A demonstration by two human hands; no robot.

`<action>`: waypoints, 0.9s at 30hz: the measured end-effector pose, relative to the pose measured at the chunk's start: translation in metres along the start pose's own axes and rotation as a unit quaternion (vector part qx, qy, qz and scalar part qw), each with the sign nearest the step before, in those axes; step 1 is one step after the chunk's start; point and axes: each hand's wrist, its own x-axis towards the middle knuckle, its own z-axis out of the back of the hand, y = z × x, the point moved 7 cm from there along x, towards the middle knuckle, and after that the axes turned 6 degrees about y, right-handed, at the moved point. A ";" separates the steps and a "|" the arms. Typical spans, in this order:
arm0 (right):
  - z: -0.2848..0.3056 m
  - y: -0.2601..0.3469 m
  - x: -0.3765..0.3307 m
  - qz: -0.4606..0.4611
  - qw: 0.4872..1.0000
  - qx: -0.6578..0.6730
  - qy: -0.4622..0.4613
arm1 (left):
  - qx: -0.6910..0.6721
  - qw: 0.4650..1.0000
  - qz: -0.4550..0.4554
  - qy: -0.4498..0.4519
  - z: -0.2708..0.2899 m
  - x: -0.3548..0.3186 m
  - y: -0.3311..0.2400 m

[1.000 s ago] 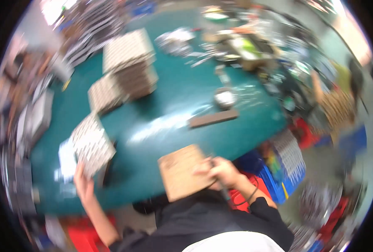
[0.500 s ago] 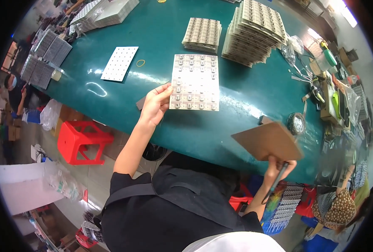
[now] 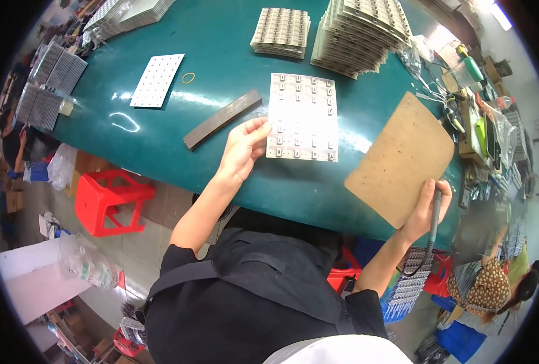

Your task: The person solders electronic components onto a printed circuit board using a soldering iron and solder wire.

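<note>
My left hand point(image 3: 245, 142) is closed on the left edge of a pale circuit board panel point(image 3: 303, 115), holding it over the green table. Rows of small components sit on the panel, and glare whitens its middle. With my right hand point(image 3: 427, 209) I grip the lower corner of a thin brown board point(image 3: 403, 158), flat face up and tilted. The same hand holds a dark pen-shaped tool point(image 3: 434, 221) with a cord; its tip is hidden. A dark rectangular bar point(image 3: 222, 119) lies on the table beside my left hand.
Behind the panel stand a short stack point(image 3: 280, 33) and a tall stack point(image 3: 360, 36) of similar panels. A white panel point(image 3: 157, 80) and a yellow rubber band point(image 3: 188, 77) lie to the left. Tools and wires point(image 3: 445, 100) crowd the right. A red stool point(image 3: 109, 200) stands beside the table.
The brown board has swung up and turned its broad face into view, closer to the panel. My left hand and panel have shifted right, uncovering the dark bar. The head view has shifted slightly.
</note>
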 end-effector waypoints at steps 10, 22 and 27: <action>-0.085 -0.004 -0.008 -0.026 0.982 -0.021 0.188 | 0.056 0.998 0.003 0.040 -0.034 -0.012 0.028; -0.103 -0.014 -0.008 -0.013 0.971 -0.095 0.218 | 0.042 0.995 0.002 0.094 -0.051 -0.020 0.043; -0.100 -0.012 -0.006 0.029 0.960 -0.175 0.216 | 0.031 0.995 -0.001 0.091 -0.052 -0.020 0.042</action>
